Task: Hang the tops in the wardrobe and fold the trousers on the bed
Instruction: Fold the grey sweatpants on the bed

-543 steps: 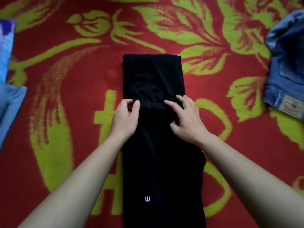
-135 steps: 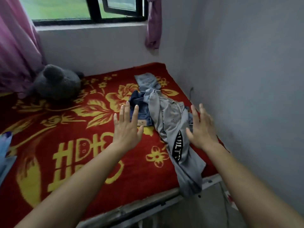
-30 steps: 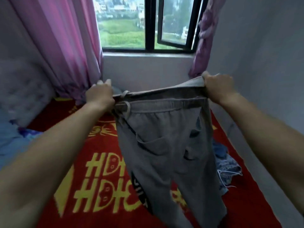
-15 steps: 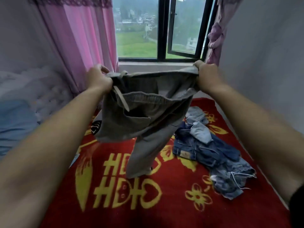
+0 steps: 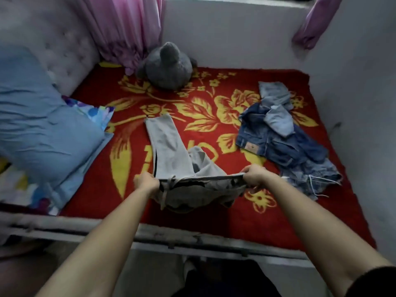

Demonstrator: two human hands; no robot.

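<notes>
Grey trousers lie partly on the red and yellow blanket of the bed, legs stretched away from me toward the window wall. My left hand grips the left end of the waistband and my right hand grips the right end, holding it taut just above the blanket. One leg lies long and flat; the other is bunched under the waist. A heap of blue jeans lies crumpled to the right.
A blue pillow and a patterned pillow sit at the left by the tufted headboard. A grey plush toy rests at the far side under pink curtains. The bed's metal front rail runs below my arms; a wall closes the right.
My hands have come down from chest height to just above the blanket. The grey trousers, hanging in the air before, now lie with their legs spread on the bed. My view has tilted downward.
</notes>
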